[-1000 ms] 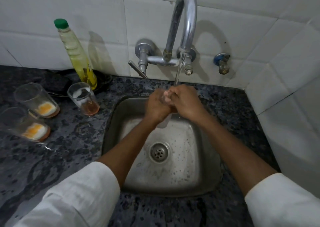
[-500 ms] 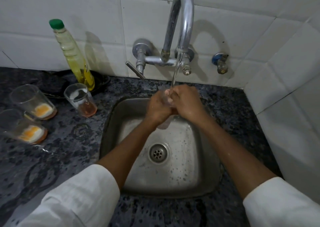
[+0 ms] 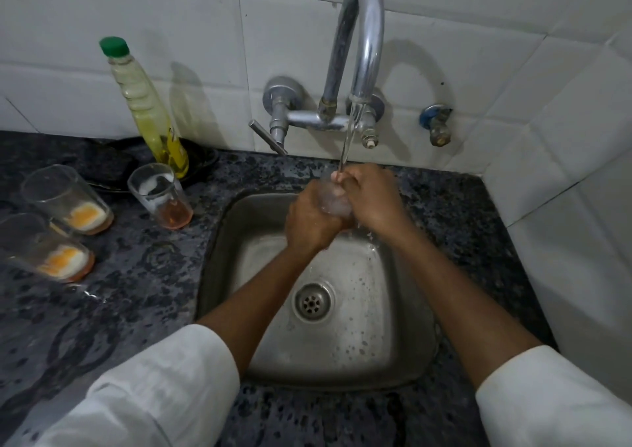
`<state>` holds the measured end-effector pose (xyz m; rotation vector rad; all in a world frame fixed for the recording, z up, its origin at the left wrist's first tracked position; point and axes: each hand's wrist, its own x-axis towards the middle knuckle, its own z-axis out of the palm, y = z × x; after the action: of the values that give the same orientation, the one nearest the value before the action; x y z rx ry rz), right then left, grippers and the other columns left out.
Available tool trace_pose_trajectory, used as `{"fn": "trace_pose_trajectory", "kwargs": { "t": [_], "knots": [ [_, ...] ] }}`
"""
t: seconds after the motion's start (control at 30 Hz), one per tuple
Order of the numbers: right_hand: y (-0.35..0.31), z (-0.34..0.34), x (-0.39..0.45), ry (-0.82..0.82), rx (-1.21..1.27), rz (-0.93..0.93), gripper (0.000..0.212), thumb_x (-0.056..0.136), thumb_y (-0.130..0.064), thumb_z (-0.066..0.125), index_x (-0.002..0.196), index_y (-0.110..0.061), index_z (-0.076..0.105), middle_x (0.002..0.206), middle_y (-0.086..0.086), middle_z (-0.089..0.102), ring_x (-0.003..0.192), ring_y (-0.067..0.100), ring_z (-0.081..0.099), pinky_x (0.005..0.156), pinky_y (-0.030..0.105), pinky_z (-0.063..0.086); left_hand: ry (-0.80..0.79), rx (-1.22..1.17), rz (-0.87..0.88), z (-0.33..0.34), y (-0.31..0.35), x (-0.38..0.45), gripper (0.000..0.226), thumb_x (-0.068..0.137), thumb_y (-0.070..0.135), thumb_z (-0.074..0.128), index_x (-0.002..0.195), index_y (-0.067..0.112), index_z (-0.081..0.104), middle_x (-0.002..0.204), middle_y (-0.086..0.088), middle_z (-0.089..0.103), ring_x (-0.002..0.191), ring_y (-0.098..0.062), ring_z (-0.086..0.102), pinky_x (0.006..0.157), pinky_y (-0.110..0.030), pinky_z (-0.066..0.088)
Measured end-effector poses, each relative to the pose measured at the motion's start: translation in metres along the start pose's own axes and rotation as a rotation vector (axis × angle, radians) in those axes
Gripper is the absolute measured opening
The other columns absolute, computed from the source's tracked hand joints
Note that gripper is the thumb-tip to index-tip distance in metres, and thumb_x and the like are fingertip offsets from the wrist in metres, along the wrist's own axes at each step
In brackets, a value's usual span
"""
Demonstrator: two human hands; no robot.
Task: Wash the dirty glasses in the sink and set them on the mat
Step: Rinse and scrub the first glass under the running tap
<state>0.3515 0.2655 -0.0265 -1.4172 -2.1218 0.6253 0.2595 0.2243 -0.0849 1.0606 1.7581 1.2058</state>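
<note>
Your single head-worn wide-angle camera looks forward and steeply down onto the steel sink, set in a dark speckled counter. The view faces the white tiled wall, where the curved tap rises at top centre, lines bending toward the frame's edges. You stand close: both white sleeves fill the bottom corners, and your left hand and right hand meet near mid-frame over the sink's far edge. The counter's left stretch and the right-hand wall corner both fall inside the frame. No second view shares the scene.
</note>
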Motion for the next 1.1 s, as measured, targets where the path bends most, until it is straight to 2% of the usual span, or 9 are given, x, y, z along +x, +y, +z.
{"fn": "trace_pose_trajectory", "kwargs": {
  "t": [0.07,0.13,0.27,0.37,0.53,0.67,0.73,0.87,1.1],
  "knots": [
    [0.000,-0.001,-0.001,0.017,0.050,0.023,0.030,0.097,-0.017,0.051,0.080,-0.002,0.071,0.078,0.014,0.072,0.071,0.024,0.066,0.068,0.032,0.050,0.009,0.032,0.062,-0.001,0.000,-0.001,0.065,0.061,0.025,0.089,0.116,0.029,0.055,0.102,0.010,0.062,0.089,-0.010,0.061,0.070,-0.026,0.054],
    [-0.001,-0.005,-0.004,0.040,0.099,-0.017,0.030,0.097,-0.016,0.052,0.080,0.000,0.071,0.075,0.013,0.071,0.070,0.024,0.067,0.068,0.033,0.051,-0.265,-0.115,0.044,-0.014,-0.005,0.005,0.068,0.060,0.015,0.090,0.116,0.030,0.055,0.109,0.010,0.064,0.097,-0.010,0.066,0.071,-0.019,0.056],
    [-0.007,-0.013,-0.009,-0.069,0.181,-0.162,0.032,0.098,-0.022,0.054,0.076,-0.004,0.068,0.068,0.003,0.067,0.063,0.017,0.064,0.066,0.028,0.050,-0.713,-0.505,-0.217,-0.042,-0.021,0.009,0.061,0.066,0.002,0.073,0.124,0.012,0.058,0.112,-0.012,0.068,0.103,-0.027,0.067,0.082,-0.046,0.057],
    [-0.009,-0.009,-0.003,-0.080,0.084,-0.130,0.035,0.098,-0.026,0.053,0.071,-0.007,0.064,0.066,0.003,0.065,0.061,0.018,0.062,0.064,0.031,0.047,-0.452,-0.396,-0.223,-0.027,-0.012,-0.004,0.046,0.070,-0.005,0.073,0.110,0.015,0.061,0.107,-0.008,0.068,0.096,-0.025,0.067,0.071,-0.042,0.060],
    [-0.001,0.002,-0.001,-0.045,-0.090,0.081,0.040,0.101,-0.030,0.047,0.073,-0.008,0.066,0.077,0.015,0.069,0.073,0.028,0.065,0.073,0.035,0.049,-0.014,0.256,-0.035,-0.010,-0.011,-0.012,0.079,0.061,0.019,0.088,0.130,0.026,0.051,0.116,-0.004,0.068,0.102,-0.026,0.067,0.086,-0.039,0.056],
    [0.013,0.012,-0.012,0.044,0.452,0.468,0.041,0.097,-0.035,0.053,0.061,-0.016,0.057,0.068,0.010,0.067,0.060,0.018,0.066,0.060,0.024,0.054,-0.058,0.610,0.164,-0.024,-0.010,-0.017,0.081,0.065,0.034,0.086,0.129,0.028,0.037,0.114,-0.006,0.068,0.100,-0.030,0.068,0.079,-0.036,0.054],
    [0.019,0.018,-0.016,0.083,0.684,0.701,0.041,0.099,-0.036,0.050,0.063,-0.016,0.052,0.059,0.003,0.055,0.036,0.005,0.049,0.036,0.015,0.036,-0.066,0.638,0.243,-0.034,-0.007,-0.019,0.076,0.062,0.038,0.087,0.121,0.027,0.041,0.114,-0.003,0.067,0.099,-0.028,0.067,0.080,-0.040,0.055],
    [0.028,0.040,-0.022,-0.078,1.079,1.089,0.042,0.099,-0.040,0.047,0.062,-0.021,0.046,0.041,-0.008,0.040,0.025,0.002,0.025,0.029,0.013,0.016,0.032,0.511,0.500,-0.052,-0.001,-0.025,0.062,0.057,0.038,0.088,0.111,0.021,0.064,0.105,-0.001,0.070,0.092,-0.021,0.065,0.078,-0.039,0.054],
    [-0.002,0.070,-0.023,-0.125,0.861,0.880,0.022,0.094,-0.006,0.042,0.079,-0.013,0.057,0.062,0.004,0.049,0.047,0.011,0.041,0.041,0.019,0.033,-0.006,0.528,0.287,-0.092,0.015,-0.009,0.066,0.039,0.031,0.095,0.099,0.025,0.065,0.096,0.002,0.073,0.088,-0.020,0.067,0.072,-0.032,0.053]
  ]
}}
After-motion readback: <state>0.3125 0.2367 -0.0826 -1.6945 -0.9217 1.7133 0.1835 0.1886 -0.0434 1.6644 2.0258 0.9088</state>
